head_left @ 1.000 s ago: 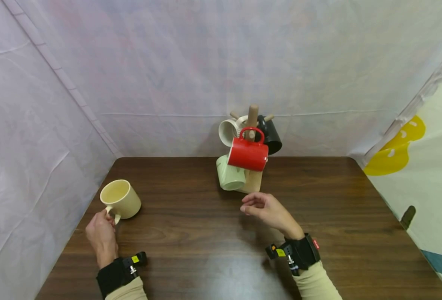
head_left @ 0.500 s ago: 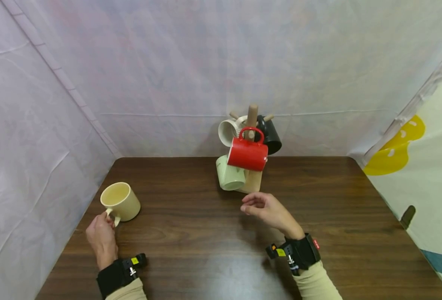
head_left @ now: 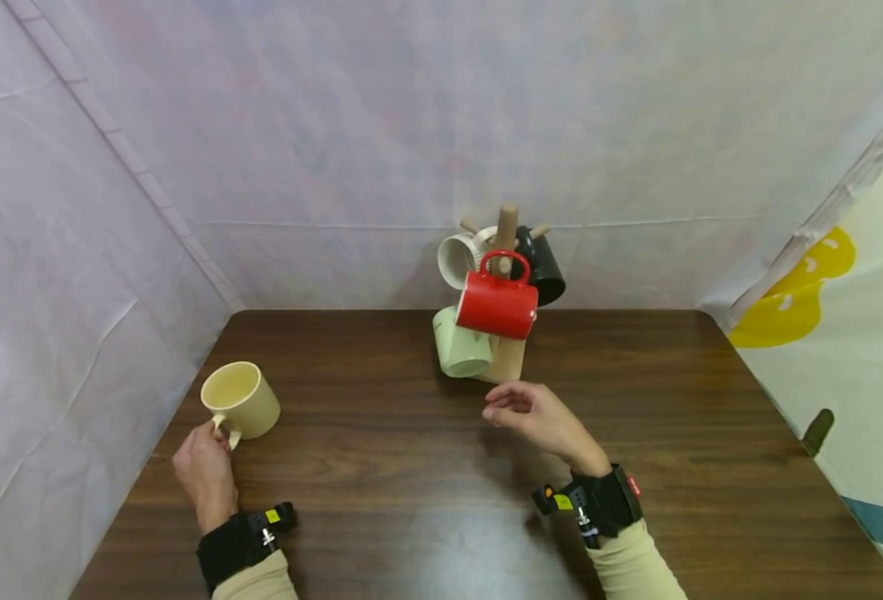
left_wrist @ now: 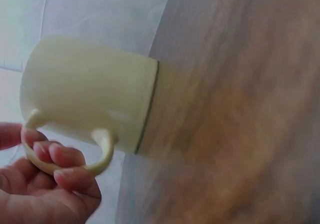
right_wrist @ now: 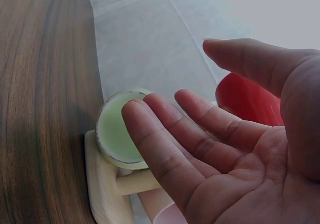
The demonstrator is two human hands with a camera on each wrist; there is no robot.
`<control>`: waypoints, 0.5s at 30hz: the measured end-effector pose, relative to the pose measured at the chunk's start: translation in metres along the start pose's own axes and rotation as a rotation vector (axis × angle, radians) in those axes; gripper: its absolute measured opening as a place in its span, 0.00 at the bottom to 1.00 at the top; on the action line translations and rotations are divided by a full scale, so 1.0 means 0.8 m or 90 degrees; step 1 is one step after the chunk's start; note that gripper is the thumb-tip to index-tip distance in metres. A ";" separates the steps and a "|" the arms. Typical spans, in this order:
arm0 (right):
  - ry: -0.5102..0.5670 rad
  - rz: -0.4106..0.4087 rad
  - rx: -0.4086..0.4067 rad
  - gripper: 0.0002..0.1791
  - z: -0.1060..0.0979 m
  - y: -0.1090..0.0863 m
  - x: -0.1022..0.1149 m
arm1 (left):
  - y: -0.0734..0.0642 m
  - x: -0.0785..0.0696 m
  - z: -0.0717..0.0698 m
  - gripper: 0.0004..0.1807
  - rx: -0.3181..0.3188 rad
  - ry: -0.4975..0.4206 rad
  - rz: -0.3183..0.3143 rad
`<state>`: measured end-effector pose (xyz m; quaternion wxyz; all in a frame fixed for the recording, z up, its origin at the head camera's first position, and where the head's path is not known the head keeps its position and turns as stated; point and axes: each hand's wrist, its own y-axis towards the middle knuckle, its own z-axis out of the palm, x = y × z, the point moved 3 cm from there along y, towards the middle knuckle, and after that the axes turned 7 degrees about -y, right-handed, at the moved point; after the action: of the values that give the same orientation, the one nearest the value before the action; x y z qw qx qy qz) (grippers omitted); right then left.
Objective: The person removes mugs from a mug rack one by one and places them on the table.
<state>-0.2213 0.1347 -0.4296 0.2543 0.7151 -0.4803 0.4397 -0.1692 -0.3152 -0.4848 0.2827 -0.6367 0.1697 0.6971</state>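
At the left of the table, my left hand (head_left: 205,471) grips the handle of a pale yellow mug (head_left: 252,410). In the left wrist view, curled fingers (left_wrist: 70,156) pass through that mug's handle. The mug stands upright with its base at the tabletop; full contact is hard to tell. My right hand (head_left: 546,421) holds nothing, its fingers loosely bent in front of a wooden mug tree (head_left: 507,225). On the tree hang a red mug (head_left: 497,306), a light green mug (head_left: 461,346), a white mug (head_left: 452,261) and a black mug (head_left: 549,275).
The dark wood table (head_left: 381,483) has its far edge against a pale cloth wall (head_left: 336,150). Another cloth wall (head_left: 52,292) borders it on the left. At the right hangs a white sheet with a yellow shape (head_left: 782,312).
The yellow mug has come down slightly toward the tabletop in my left hand's grip. My right hand stays in place. The head view has shifted a little.
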 end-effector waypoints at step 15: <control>-0.002 0.008 -0.001 0.16 -0.001 -0.002 -0.001 | -0.005 -0.010 0.000 0.19 0.001 -0.046 0.002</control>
<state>-0.2205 0.1364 -0.4296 0.2517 0.7124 -0.4855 0.4398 -0.1667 -0.3137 -0.4764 0.2882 -0.6103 0.1611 0.7201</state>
